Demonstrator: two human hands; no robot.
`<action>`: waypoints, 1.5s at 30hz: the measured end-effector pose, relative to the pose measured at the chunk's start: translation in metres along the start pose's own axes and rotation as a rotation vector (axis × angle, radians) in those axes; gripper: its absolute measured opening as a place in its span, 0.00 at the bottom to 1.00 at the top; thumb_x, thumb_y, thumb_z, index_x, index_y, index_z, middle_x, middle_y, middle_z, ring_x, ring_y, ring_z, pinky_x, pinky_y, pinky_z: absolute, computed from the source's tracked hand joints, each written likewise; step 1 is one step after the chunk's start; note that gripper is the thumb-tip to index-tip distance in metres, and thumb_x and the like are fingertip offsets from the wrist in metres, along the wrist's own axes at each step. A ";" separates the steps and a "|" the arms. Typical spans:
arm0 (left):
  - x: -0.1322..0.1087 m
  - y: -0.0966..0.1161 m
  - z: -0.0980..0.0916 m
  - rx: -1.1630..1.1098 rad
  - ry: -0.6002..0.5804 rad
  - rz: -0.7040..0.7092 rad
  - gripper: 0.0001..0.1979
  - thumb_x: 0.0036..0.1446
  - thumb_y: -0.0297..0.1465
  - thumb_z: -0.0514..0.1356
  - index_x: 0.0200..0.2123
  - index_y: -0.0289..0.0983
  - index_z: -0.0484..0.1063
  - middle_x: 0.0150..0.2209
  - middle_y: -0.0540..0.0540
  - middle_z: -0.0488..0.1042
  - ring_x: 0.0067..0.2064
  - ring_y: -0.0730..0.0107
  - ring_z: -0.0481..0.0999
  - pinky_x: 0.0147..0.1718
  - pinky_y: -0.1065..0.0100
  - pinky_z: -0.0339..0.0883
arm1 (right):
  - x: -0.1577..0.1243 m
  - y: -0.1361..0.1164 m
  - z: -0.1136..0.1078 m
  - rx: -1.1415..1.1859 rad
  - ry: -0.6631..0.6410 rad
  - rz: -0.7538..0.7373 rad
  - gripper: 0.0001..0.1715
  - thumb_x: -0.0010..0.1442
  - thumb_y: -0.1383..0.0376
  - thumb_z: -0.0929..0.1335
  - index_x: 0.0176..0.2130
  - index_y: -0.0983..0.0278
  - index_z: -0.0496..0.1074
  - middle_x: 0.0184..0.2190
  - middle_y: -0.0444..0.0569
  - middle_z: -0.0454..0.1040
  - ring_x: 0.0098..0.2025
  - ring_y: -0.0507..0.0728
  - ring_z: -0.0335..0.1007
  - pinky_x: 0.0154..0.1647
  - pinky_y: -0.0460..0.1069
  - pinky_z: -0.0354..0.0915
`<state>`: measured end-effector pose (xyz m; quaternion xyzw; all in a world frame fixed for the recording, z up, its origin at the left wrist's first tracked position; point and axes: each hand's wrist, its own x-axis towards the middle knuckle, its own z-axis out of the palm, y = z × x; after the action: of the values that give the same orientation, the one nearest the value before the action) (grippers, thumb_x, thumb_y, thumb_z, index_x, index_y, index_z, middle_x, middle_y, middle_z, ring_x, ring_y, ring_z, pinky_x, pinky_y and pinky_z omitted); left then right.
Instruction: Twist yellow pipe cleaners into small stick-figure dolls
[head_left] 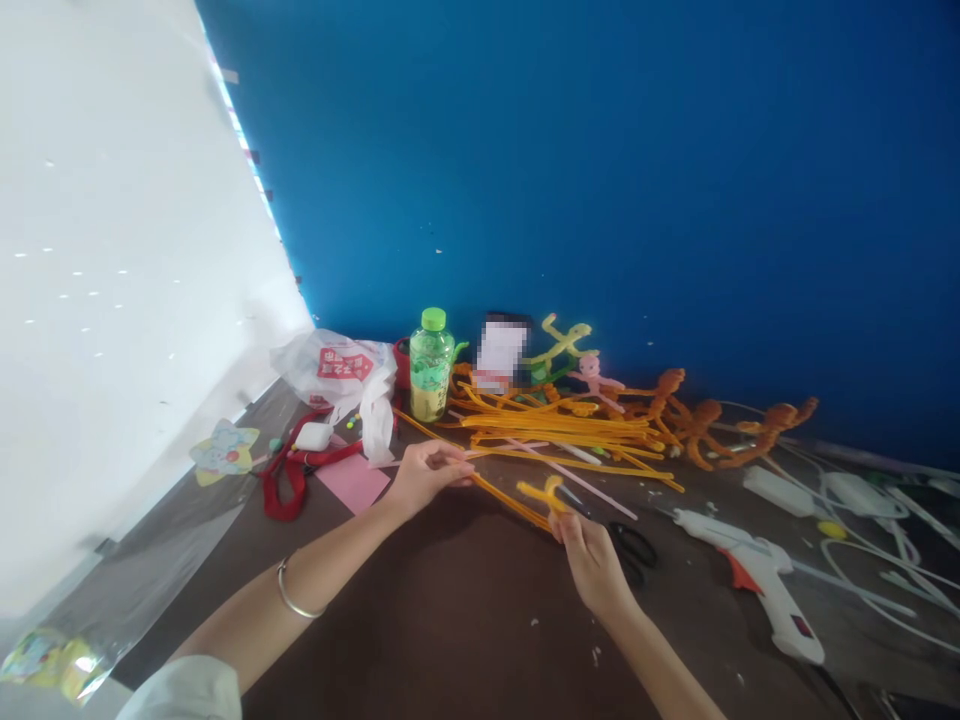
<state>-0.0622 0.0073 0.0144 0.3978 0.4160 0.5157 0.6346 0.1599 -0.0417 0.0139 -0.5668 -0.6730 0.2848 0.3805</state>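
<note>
My left hand (426, 472) pinches one end of a yellow-orange pipe cleaner (504, 497) above the dark brown table (465, 620). My right hand (589, 555) is closed on the other end, where the pipe cleaner is bent into a small loop shape (545, 492). The strand runs slanting between the two hands. A silver bangle (291, 597) sits on my left forearm. Just beyond the hands lies a heap of yellow pipe cleaners (559, 430).
Black scissors (634, 548) lie right of my right hand, a white glue gun (761, 580) farther right. Orange pipe-cleaner figures (712, 425), a green-capped bottle (430, 365), a white plastic bag (341, 375), pink paper (352, 482) and a red strap (289, 480) stand along the blue wall.
</note>
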 end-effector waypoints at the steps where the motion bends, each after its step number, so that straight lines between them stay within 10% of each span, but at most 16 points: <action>1: 0.000 0.000 0.000 0.006 0.001 0.002 0.16 0.34 0.33 0.69 0.27 0.31 0.71 0.23 0.47 0.75 0.29 0.66 0.76 0.33 0.62 0.74 | 0.000 -0.002 0.000 -0.045 -0.012 -0.010 0.29 0.60 0.48 0.52 0.17 0.63 0.52 0.16 0.42 0.52 0.20 0.49 0.47 0.20 0.45 0.48; 21: -0.007 0.002 0.002 0.058 -0.119 -0.013 0.17 0.36 0.31 0.67 0.34 0.33 0.75 0.28 0.44 0.77 0.32 0.61 0.77 0.37 0.59 0.72 | -0.001 -0.003 0.008 -0.276 0.057 0.030 0.31 0.59 0.48 0.55 0.13 0.63 0.51 0.14 0.41 0.47 0.18 0.48 0.45 0.17 0.45 0.43; 45: -0.005 0.000 0.001 0.061 -0.129 -0.020 0.12 0.36 0.31 0.67 0.28 0.33 0.76 0.31 0.43 0.78 0.33 0.62 0.77 0.37 0.61 0.72 | -0.003 -0.006 0.007 -0.459 -0.057 -0.273 0.28 0.60 0.57 0.58 0.13 0.63 0.57 0.12 0.42 0.54 0.17 0.49 0.53 0.21 0.45 0.48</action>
<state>-0.0616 0.0018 0.0151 0.4451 0.3937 0.4696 0.6529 0.1509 -0.0454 0.0146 -0.5339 -0.8006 0.0869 0.2578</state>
